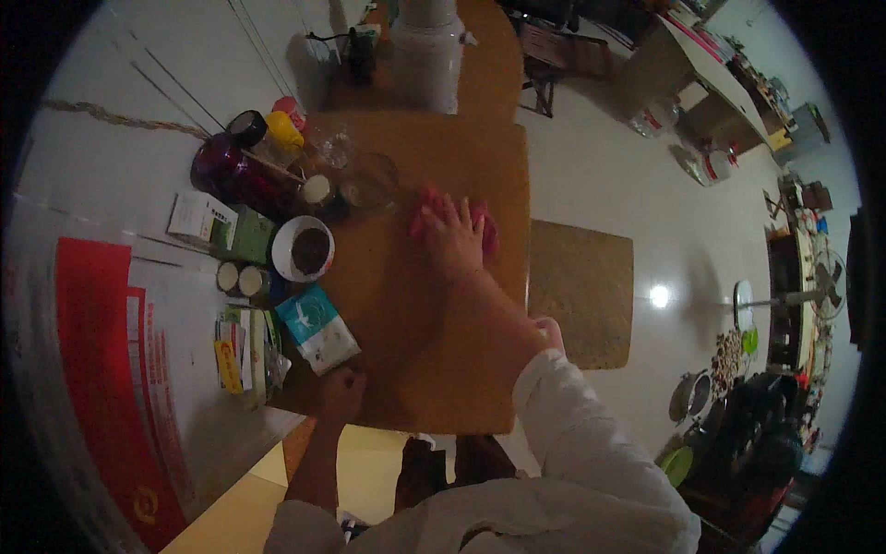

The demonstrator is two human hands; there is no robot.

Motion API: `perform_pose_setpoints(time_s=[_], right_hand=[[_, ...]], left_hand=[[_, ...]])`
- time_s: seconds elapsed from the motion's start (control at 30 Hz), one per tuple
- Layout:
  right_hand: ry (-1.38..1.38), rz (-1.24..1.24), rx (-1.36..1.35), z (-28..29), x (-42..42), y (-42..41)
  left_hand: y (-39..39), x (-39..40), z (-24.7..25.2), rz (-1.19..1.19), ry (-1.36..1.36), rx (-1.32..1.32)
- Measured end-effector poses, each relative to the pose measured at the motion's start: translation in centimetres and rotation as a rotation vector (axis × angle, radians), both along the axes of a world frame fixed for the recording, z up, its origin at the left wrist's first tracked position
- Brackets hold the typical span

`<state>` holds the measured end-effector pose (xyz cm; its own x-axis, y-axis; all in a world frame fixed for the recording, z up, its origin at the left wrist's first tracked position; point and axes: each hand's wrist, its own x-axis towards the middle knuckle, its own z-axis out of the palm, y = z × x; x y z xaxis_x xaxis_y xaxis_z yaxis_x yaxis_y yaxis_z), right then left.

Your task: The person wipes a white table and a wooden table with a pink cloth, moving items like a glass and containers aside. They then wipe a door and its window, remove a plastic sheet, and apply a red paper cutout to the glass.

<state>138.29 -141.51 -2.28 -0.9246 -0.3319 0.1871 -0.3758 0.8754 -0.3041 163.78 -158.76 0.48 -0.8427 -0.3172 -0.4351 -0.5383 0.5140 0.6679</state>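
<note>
On the brown wooden table (415,311), my right hand (453,239) lies with spread fingers over a crumpled pink cloth (490,232), pressing it to the tabletop. Parts of the cloth show between and beside the fingers. My left hand (344,389) is curled like a fist at the table's near left part. Just beyond it lies a teal and white packet (318,329), very close to the knuckles; whether they touch is hard to tell. A white bowl (279,251) with dark contents stands past the packet.
Along the wall side stand a dark red jar (242,173), a green box (253,234), lidded small jars (252,280) and upright packets (242,346). A clear glass bowl (370,180) sits farther back. A white container (428,62) stands behind. Right of the table lies a floor mat (585,294).
</note>
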Motion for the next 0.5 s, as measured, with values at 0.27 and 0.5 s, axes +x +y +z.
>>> perform_pose_setpoints(time_s=[0.27,0.5], right_hand=[[0.100,0.033,-0.005,-1.1,-17.1,-4.4],[0.022,-0.128,0.004,-1.7,-21.1,0.6]], left_hand=[[-0.5,1.3,-1.6,0.095,0.078,0.124],[-1.3,1.9,-2.7,0.077,0.095,0.023]])
